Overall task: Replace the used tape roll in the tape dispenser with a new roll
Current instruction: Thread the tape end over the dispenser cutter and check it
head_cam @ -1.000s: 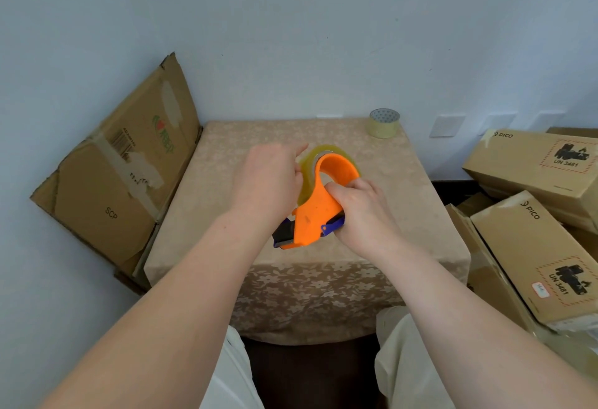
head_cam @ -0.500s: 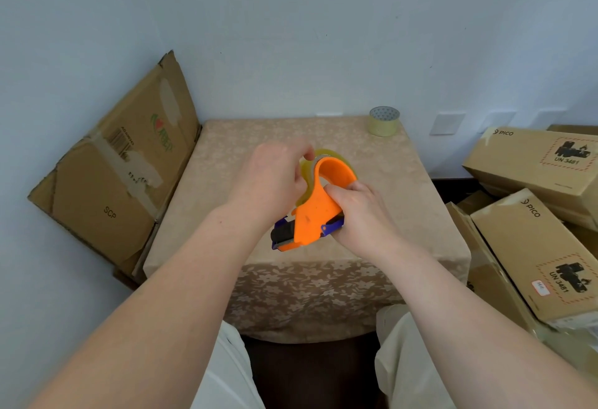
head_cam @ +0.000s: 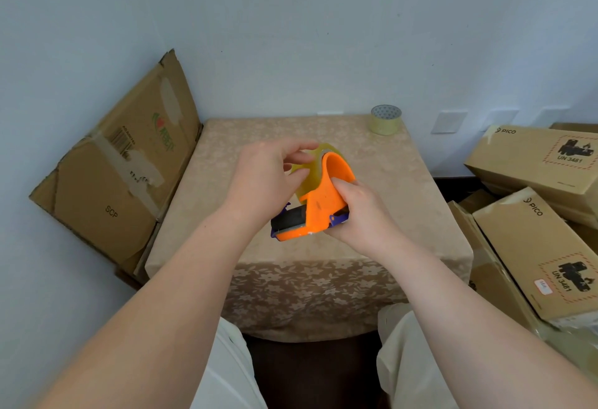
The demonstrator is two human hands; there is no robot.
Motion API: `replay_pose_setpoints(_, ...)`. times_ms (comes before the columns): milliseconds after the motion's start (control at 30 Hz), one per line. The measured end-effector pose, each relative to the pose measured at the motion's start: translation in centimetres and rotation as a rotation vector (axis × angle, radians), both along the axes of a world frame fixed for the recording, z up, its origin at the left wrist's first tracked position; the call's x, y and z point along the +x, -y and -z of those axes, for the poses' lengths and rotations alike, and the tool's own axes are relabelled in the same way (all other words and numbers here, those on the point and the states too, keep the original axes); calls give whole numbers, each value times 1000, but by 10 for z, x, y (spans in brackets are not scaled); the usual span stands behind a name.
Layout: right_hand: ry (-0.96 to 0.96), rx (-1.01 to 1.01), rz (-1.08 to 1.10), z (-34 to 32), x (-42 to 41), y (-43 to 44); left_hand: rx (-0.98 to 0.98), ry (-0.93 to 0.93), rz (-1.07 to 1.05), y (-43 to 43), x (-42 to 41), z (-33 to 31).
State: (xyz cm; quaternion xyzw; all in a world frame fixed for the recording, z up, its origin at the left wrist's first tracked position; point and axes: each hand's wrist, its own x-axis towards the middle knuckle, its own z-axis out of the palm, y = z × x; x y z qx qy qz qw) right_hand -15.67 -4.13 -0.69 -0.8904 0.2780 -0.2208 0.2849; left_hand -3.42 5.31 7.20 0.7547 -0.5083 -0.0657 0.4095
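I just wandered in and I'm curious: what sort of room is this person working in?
Probably a packing or storage corner, not a tidy office. Sealed PICO cartons are stacked at the right, flattened cardboard leans on the wall, and a small cloth-covered table serves as the bench.

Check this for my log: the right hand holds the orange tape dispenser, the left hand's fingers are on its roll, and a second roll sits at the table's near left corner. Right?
Not quite. The second roll sits at the table's far right corner, as the head view shows. The rest stands: the right hand holds the orange tape dispenser, and the left hand's fingers are on its roll.
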Motion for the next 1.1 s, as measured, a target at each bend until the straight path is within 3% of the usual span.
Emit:
replay_pose_setpoints(333,3,40,-16,0,0,-2,-27,-146,25,-2,2,-1)
replay_pose_setpoints(567,16,60,-22,2,2,-3,-27,-143,38,-2,4,2)
replay_pose_setpoints(933,-5,95,-39,4,1,-1,-19,-40,89,-1,6,5)
replay_pose_setpoints(1100,0,94,-43,-1,2,-2,34,149,82,0,6,4)
